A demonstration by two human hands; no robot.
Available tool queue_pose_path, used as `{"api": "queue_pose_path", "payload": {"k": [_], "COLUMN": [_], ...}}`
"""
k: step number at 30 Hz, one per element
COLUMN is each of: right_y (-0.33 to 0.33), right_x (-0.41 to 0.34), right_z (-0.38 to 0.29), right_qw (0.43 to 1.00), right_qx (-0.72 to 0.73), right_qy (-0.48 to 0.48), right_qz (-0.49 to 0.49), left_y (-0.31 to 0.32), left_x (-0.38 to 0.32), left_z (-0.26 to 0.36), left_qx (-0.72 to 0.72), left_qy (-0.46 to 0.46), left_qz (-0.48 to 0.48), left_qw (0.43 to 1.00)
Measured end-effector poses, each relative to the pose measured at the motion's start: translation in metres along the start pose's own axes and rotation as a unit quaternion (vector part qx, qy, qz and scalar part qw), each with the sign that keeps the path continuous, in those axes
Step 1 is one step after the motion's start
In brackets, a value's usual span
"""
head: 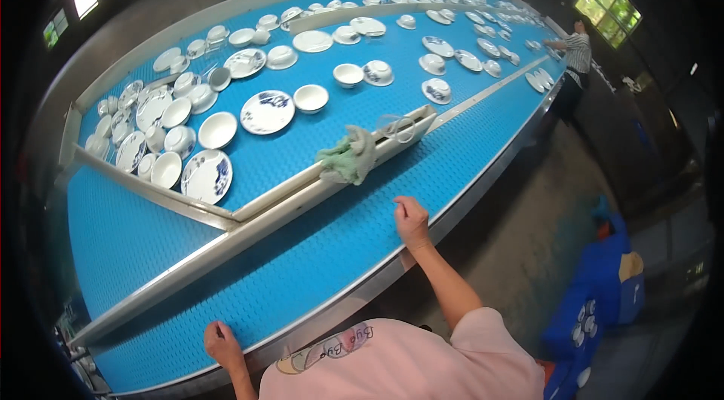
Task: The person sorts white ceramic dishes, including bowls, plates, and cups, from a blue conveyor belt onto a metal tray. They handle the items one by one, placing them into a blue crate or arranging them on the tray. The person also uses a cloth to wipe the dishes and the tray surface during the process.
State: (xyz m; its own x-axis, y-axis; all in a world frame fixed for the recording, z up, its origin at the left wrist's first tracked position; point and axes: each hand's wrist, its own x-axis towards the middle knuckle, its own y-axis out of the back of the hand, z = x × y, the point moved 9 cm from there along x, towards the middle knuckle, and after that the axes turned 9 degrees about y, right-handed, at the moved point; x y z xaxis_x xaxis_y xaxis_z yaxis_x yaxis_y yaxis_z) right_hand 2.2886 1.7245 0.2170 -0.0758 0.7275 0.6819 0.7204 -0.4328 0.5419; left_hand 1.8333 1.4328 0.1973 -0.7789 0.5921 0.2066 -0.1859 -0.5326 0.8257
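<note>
My left hand point(222, 345) is loosely curled at the near edge of the blue conveyor belt point(271, 281), and I see nothing in it. Farther right, my right hand point(413, 222) rests over the same belt edge, its fingers folded and holding nothing visible. Beyond it a crumpled green and grey cloth point(349, 155) hangs over a pale guide rail point(288, 202). A clear looped object point(397, 128) lies on that rail. Behind the rail, a blue-patterned plate point(207, 176) leans among white bowls point(218, 130) and more crockery crowded against an angled barrier point(164, 191).
More bowls and plates point(438, 46) spread along the belt to the far right. A person in a striped top point(578, 52) stands there, reaching over the belt. On the floor at right are blue crates point(594, 270), one with small white dishes point(585, 323). A metal edge point(481, 179) borders the belt.
</note>
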Motion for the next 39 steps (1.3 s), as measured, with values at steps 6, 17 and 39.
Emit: {"api": "queue_pose_path", "payload": {"k": [6, 17, 39], "right_y": [0.023, 0.069, 0.073], "right_x": [0.008, 0.031, 0.031], "right_z": [-0.012, 0.010, 0.021], "right_qw": [1.000, 0.998, 0.979], "right_qx": [-0.010, 0.064, 0.173], "right_qy": [0.003, 0.025, 0.087], "right_qz": [0.005, -0.011, -0.067], "left_y": [-0.001, -0.049, -0.078], "left_x": [0.002, -0.094, -0.121], "left_z": [0.032, 0.309, 0.313], "left_qx": [-0.098, -0.166, -0.041], "left_qy": [-0.033, -0.284, -0.138], "left_qz": [-0.028, -0.114, -0.005], "left_qw": [0.994, 0.938, 0.990]}}
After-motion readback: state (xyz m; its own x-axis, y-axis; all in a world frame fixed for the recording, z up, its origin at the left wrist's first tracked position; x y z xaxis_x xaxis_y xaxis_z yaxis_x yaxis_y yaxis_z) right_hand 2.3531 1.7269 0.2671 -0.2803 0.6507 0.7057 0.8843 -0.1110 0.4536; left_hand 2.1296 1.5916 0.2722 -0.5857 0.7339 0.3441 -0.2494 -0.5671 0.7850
